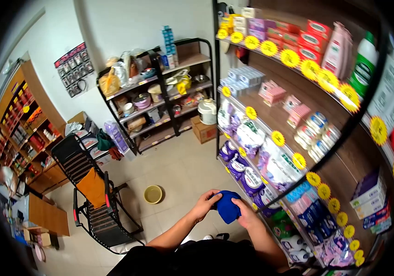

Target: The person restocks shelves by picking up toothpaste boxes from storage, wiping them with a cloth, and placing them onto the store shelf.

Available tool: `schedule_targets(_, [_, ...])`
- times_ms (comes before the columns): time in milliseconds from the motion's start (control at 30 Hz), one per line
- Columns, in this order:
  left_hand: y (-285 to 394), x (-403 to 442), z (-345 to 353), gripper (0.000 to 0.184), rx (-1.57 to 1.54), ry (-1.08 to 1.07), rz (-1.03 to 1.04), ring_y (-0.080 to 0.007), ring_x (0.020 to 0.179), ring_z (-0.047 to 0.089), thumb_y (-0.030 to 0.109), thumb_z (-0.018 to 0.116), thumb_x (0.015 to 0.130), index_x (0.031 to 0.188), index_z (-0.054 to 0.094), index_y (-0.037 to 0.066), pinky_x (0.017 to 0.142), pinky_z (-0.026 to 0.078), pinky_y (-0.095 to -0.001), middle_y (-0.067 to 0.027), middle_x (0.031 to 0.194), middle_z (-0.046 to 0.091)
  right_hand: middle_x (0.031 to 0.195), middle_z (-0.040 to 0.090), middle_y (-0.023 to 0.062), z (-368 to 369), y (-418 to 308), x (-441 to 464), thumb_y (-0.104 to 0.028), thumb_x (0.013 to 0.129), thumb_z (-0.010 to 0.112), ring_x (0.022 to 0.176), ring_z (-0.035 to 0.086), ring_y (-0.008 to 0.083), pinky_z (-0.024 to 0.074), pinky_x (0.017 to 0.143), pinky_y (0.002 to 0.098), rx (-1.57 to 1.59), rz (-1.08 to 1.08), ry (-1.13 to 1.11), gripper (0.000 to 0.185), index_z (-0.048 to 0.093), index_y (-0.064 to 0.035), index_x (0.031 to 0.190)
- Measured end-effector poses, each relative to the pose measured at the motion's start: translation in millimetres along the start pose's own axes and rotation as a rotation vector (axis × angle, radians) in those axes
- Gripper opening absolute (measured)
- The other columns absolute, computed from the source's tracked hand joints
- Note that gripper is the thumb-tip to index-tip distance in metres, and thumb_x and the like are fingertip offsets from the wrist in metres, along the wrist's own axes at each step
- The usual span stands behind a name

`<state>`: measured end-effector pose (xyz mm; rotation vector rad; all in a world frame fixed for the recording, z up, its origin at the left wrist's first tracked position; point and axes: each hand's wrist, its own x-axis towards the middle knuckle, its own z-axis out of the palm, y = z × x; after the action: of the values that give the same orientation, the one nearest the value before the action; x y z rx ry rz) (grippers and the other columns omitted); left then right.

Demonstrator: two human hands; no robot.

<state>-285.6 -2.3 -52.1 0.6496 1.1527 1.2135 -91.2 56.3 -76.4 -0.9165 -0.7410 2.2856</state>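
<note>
A folded blue cloth (228, 208) is held in front of my body, above the tiled floor. My left hand (204, 206) grips its left edge, thumb on top. On the other side, my right hand (245, 214) has its fingers closed on the right edge of the cloth. Just right of my hands stands a shelf unit, where purple-and-white packs (252, 180) fill a low shelf and large white-and-purple bags (277, 165) lie one shelf higher.
Small pink boxes (272, 93) and jars (316, 133) stand on the middle shelf at right. A reclining chair (91, 193) bears an orange cloth (92, 187). A yellowish basin (153, 194) rests on the floor. Black racks (171, 99) line the back wall, beside a cardboard box (203, 130).
</note>
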Motion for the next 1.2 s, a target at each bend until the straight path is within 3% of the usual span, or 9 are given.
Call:
schedule_targets(133, [18.9, 9.9, -63.9, 0.028, 0.000, 0.060, 0.059, -0.0122, 0.093, 0.063, 0.025, 0.063, 0.101, 0.120, 0.063, 0.004, 0.083, 0.053, -0.0293, -0.0036, 0.106, 0.066, 0.119, 0.067, 0.0110, 42.6, 4.5, 63.2, -0.027, 0.096, 0.066, 0.107, 0.067, 0.0217, 0.0549, 0.091, 0.0366, -0.099, 0.046, -0.078, 0.047, 0.055, -0.0018, 0.133])
schedule_targets(200, [27.4, 20.9, -88.0, 0.028, 0.044, 0.150, 0.094, -0.0123, 0.091, 0.062, 0.024, 0.064, 0.101, 0.120, 0.063, 0.003, 0.081, 0.052, -0.0292, -0.0039, 0.105, 0.066, 0.120, 0.066, 0.0103, 60.9, 0.6, 91.5, -0.027, 0.096, 0.066, 0.108, 0.065, 0.0187, 0.0530, 0.092, 0.0336, -0.089, 0.100, -0.132, 0.048, 0.054, 0.0010, 0.133])
schedule_targets(400, [48.6, 86.2, -145.2, 0.027, 0.023, 0.295, 0.164, -0.0108, 0.081, 0.061, 0.026, 0.065, 0.101, 0.115, 0.067, 0.003, 0.073, 0.051, -0.0276, -0.0032, 0.092, 0.067, 0.122, 0.066, 0.0104, 86.2, -16.4, 200.1, -0.032, 0.097, 0.067, 0.109, 0.066, 0.0203, 0.0533, 0.094, 0.0364, 0.018, 0.292, -0.326, 0.050, 0.054, -0.0002, 0.134])
schedule_targets(567, [84.3, 177.2, -195.1, 0.026, -0.032, 0.284, 0.187, -0.0103, 0.091, 0.061, 0.025, 0.063, 0.102, 0.118, 0.064, 0.004, 0.082, 0.050, -0.0275, -0.0019, 0.102, 0.066, 0.120, 0.065, 0.0112, 92.1, -53.3, 313.0, -0.014, 0.087, 0.069, 0.108, 0.065, 0.0224, 0.0529, 0.096, 0.0398, -0.234, 0.197, -0.392, 0.052, 0.053, -0.0002, 0.135])
schedule_targets(633, [103.8, 213.9, -210.7, 0.025, -0.084, 0.258, 0.182, -0.0100, 0.095, 0.059, 0.024, 0.061, 0.103, 0.119, 0.063, 0.006, 0.085, 0.049, -0.0275, -0.0005, 0.104, 0.064, 0.119, 0.065, 0.0108, 103.8, -80.9, 355.7, -0.014, 0.088, 0.070, 0.108, 0.065, 0.0219, 0.0531, 0.095, 0.0392, -0.223, 0.200, -0.412, 0.051, 0.054, -0.0004, 0.135])
schedule_targets(733, [145.5, 269.2, -229.2, 0.025, 0.016, 0.285, 0.228, -0.0104, 0.092, 0.059, 0.023, 0.061, 0.103, 0.118, 0.065, 0.004, 0.083, 0.049, -0.0281, -0.0011, 0.101, 0.065, 0.117, 0.066, 0.0077, 125.5, -125.0, 407.7, -0.017, 0.087, 0.072, 0.108, 0.063, 0.0186, 0.0512, 0.094, 0.0340, -0.192, 0.220, -0.411, 0.051, 0.057, -0.0013, 0.133])
schedule_targets(1033, [225.4, 397.4, -317.4, 0.026, -0.050, 0.353, 0.220, -0.0173, 0.096, 0.065, 0.023, 0.058, 0.103, 0.121, 0.062, 0.004, 0.083, 0.052, -0.0333, -0.0071, 0.102, 0.067, 0.125, 0.063, 0.0116, 166.2, -203.1, 553.0, -0.017, 0.090, 0.069, 0.115, 0.063, 0.0236, 0.0515, 0.099, 0.0390, -0.033, 0.200, -0.295, 0.053, 0.052, -0.0020, 0.137])
schedule_targets(1200, [264.8, 469.8, -388.7, 0.026, -0.077, 0.318, 0.202, -0.0167, 0.094, 0.066, 0.025, 0.058, 0.103, 0.120, 0.062, 0.005, 0.082, 0.052, -0.0319, -0.0065, 0.100, 0.068, 0.126, 0.063, 0.0136, 175.3, -219.1, 664.1, -0.013, 0.092, 0.063, 0.113, 0.065, 0.0269, 0.0540, 0.096, 0.0421, 0.091, 0.152, -0.298, 0.050, 0.049, -0.0058, 0.139])
